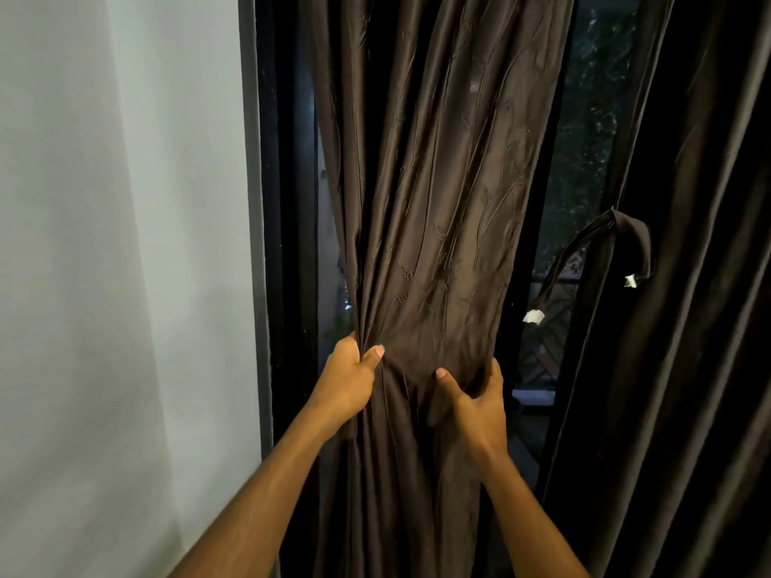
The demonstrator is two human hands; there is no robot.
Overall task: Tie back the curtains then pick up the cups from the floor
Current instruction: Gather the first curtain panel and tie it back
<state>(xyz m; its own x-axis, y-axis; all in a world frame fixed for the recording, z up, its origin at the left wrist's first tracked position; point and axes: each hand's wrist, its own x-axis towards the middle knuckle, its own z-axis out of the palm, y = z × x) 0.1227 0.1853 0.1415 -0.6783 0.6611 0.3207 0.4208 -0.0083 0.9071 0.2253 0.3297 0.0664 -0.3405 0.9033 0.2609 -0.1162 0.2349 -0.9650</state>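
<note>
I have both of my hands on one dark brown, embroidered fabric curtain (434, 210), which hangs in front of the black-framed window (288, 202) and is gathered into a narrow bunch at the height of my grip. My left hand (348, 383) is closed on the bunch's left edge, thumb pressed across the front. My right hand (471, 404) is wrapped round its right side, thumb on the front and fingers curled behind the folds. To the right hangs a second dark brown curtain (684, 327), loose and apart from the first. Between the two, one dark brown fabric tie-back strap (626, 235) dangles from a hook, with two pale tips. A pale plain wall (117, 244) fills the left.
</note>
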